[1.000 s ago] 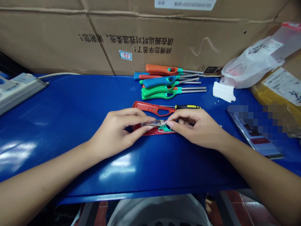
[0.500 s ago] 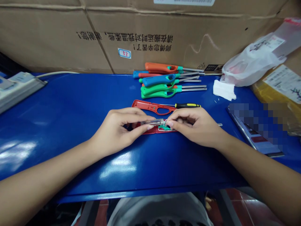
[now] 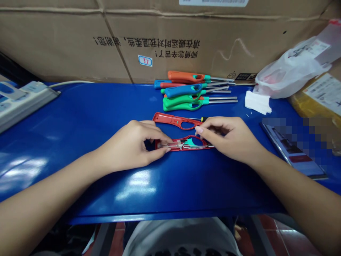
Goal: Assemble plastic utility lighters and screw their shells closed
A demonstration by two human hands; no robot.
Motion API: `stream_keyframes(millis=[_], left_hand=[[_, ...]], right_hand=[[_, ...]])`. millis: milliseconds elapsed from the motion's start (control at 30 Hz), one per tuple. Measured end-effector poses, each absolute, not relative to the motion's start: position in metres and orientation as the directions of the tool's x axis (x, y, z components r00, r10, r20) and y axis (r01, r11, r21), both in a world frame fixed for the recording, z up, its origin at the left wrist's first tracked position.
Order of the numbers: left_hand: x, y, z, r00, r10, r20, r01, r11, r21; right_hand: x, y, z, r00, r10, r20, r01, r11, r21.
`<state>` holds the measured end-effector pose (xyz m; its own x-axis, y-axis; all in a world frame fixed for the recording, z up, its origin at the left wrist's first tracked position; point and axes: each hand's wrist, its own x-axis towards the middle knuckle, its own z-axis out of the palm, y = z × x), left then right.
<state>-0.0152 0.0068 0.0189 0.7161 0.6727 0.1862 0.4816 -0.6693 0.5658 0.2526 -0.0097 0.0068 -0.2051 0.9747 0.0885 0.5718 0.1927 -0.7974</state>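
A red lighter shell half (image 3: 183,145) lies open on the blue table (image 3: 93,121), with a clear tube and a green trigger piece inside it. My left hand (image 3: 138,145) pinches the shell's left end, thumb and fingers closed on it. My right hand (image 3: 229,137) rests at the shell's right end, fingers curled over a screwdriver with a black and yellow handle (image 3: 204,119). The second red shell half (image 3: 177,121) lies just behind, between my hands.
Several finished lighters (image 3: 189,91) in orange, blue and green are stacked at the back against a cardboard box (image 3: 160,35). A white power strip (image 3: 23,101) sits far left. White paper pieces (image 3: 257,102), a plastic bag (image 3: 290,71) and a booklet (image 3: 295,153) lie right.
The clear tube and green piece went down into the red shell. My right hand let go of them and moved back to the screwdriver; my left hand lowered onto the shell's end.
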Motion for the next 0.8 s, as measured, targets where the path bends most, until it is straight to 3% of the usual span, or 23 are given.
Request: stream_keyframes(millis=[467,800], left_hand=[[-0.0152,0.0103,0.0143,0.748,0.641,0.17,0.443,-0.674,0.591],[-0.0121,0.0065,0.0142,0.717,0.684,0.132,0.507,-0.643,0.574]], right_hand=[[0.2546,-0.0132,0.0111,-0.212,0.97,0.116,0.602,0.223,-0.766],[0.2538,-0.0128,0.0094,-0.326,0.921,0.215,0.597,0.376,-0.709]])
